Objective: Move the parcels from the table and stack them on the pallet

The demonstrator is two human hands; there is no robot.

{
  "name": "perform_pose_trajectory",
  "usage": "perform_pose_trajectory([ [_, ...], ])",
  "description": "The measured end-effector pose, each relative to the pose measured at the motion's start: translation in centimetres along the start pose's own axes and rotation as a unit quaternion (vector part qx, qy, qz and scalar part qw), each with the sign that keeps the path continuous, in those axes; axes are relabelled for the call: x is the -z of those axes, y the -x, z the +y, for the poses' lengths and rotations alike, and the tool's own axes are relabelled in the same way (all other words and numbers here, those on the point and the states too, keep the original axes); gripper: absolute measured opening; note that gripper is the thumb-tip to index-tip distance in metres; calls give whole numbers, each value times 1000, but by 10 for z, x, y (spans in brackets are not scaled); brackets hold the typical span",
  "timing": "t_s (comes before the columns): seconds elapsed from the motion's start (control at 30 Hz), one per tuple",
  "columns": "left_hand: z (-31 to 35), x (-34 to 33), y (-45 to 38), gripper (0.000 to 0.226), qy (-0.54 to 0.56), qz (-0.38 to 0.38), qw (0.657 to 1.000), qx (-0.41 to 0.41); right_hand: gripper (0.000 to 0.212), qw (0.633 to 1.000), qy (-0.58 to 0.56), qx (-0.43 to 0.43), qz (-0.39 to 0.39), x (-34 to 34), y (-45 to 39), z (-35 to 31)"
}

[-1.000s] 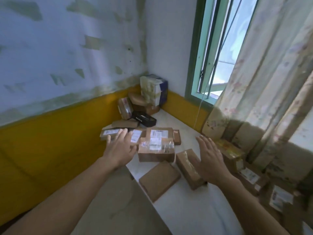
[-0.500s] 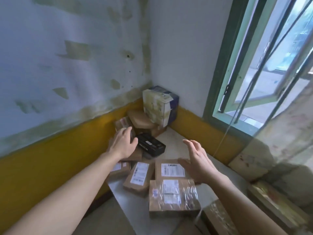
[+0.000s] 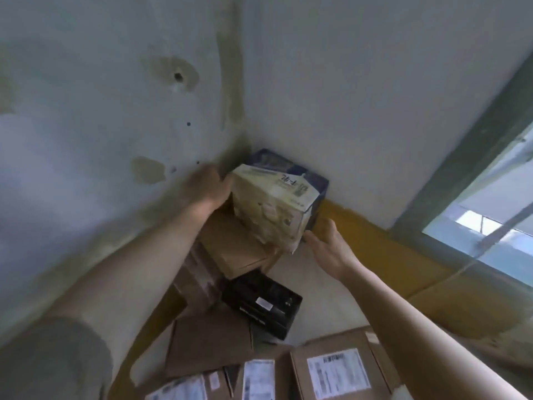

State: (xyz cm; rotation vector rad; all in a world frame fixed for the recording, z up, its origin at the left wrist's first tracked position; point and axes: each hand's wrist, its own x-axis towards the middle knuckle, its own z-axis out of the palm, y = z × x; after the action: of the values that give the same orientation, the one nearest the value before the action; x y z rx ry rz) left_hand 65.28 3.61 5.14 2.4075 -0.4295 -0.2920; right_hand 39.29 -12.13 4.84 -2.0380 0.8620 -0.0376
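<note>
Parcels lie piled in the counter [image 3: 323, 295] corner, and the cream-and-blue box [image 3: 274, 207] sits topmost, tilted on a brown carton [image 3: 233, 249]. Left hand [image 3: 206, 186] grips the box's left edge, fingers curled behind it. Right hand [image 3: 328, 243] is spread flat, fingertips touching the box's lower right corner. Below the box lie a black parcel [image 3: 262, 303] and labelled cartons [image 3: 337, 370].

In the far corner a big parcel [image 3: 271, 209] stands on a flat parcel [image 3: 233, 246]; left hand [image 3: 206, 186] at its left, right hand [image 3: 328, 243] at its right.
</note>
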Motion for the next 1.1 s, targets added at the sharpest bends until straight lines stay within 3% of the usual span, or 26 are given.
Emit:
perform_pose_trajectory([
  [0.1, -7, -13, -28, 70, 85, -22, 996, 9, 68, 991, -112, -76, 8, -10, -34, -12],
  [0.23, 1, -32, -19, 31, 296, -124, 946, 46, 70, 961, -249, -119, 17, -18, -57, -15],
  [0.33, 8, -34, 2, 62, 343, -111, 932, 26, 60, 940, -317, -110, 55, -19, -51, -10],
  [0.43, 17, -35, 38, 64, 369, -81, 926, -5, 38, 915, -389, -71, 79, -6, -18, 4],
  [0.63, 41, -53, 152, 42, 403, -117, 897, -140, 56, 905, -399, 1, 144, 30, 105, 65],
  [0.83, 91, -103, 283, 55, 355, -211, 877, -244, 82, 899, -357, 57, 247, 99, 247, 145],
  [0.97, 140, -149, 406, 53, 399, -269, 844, -234, 91, 883, -332, 69, 326, 139, 362, 207],
  [1.03, 156, -173, 472, 57, 429, -293, 827, -214, 83, 876, -318, 56, 359, 156, 425, 248],
  [1.1, 168, -197, 539, 47, 444, -325, 805, -219, 71, 865, -313, 38, 390, 169, 490, 285],
])
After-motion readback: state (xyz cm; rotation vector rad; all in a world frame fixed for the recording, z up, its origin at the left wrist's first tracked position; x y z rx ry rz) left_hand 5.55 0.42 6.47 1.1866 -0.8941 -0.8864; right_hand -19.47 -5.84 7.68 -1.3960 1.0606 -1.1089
